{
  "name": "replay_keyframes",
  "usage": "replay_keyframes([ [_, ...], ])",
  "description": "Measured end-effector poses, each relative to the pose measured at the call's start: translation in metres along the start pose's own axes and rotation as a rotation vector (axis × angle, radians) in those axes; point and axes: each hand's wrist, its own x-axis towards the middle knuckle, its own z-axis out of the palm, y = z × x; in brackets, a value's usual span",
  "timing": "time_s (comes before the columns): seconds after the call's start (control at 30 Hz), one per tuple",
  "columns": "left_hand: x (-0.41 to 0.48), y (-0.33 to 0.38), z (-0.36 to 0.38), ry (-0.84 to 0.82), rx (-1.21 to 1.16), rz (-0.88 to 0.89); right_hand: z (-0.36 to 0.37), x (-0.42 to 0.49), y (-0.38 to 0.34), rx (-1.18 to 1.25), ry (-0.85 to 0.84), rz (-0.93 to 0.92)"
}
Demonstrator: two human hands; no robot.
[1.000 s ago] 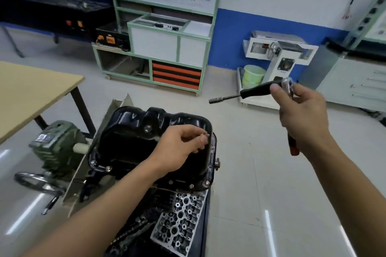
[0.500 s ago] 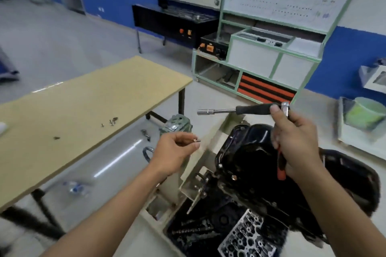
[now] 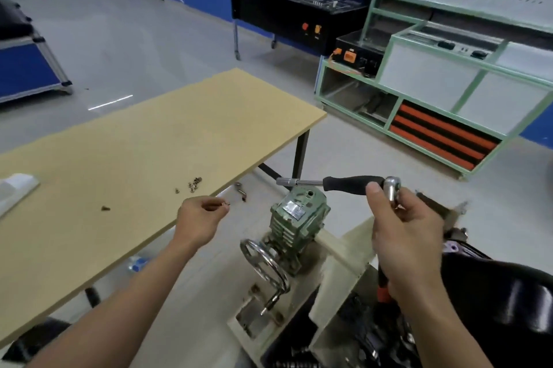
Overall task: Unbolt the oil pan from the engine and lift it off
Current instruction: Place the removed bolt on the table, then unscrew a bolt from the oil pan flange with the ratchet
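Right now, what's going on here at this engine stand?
A person is taking bolts out of the black oil pan. The left hand pinches a small bolt at the edge of the wooden table, near a little pile of bolts lying there. The right hand grips a ratchet wrench in the air. The pan has not been lifted off yet.

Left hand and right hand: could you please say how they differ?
The left hand pinches one small bolt; the right hand holds two tools, a black-handled driver and a ratchet. The left hand is by the edge of the wooden table; the right hand is nearer the oil pan. Both are bare and raised.
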Motion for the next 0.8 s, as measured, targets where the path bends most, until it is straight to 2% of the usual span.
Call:
replay_keyframes([
  [0.17, 0.117, -0.052, -0.005, 0.125, 0.257, -0.075, 0.05, 0.029, 0.033, -0.016, 0.055, 0.07],
  [0.33, 0.186, -0.106, -0.019, 0.187, 0.344, -0.253, 0.09, 0.053, 0.06, -0.062, 0.027, 0.144],
  [0.43, 0.195, -0.128, -0.018, 0.224, 0.32, -0.32, 0.111, 0.063, 0.076, -0.091, 0.001, 0.16],
  [0.53, 0.199, -0.134, -0.018, 0.238, 0.269, -0.304, 0.127, 0.069, 0.088, -0.111, -0.01, 0.21],
  [0.67, 0.198, -0.134, -0.026, 0.196, 0.283, -0.304, 0.14, 0.072, 0.096, -0.126, -0.004, 0.246],
  [0.8, 0.18, -0.125, -0.038, 0.135, 0.273, -0.299, 0.145, 0.066, 0.083, -0.142, -0.03, 0.191],
])
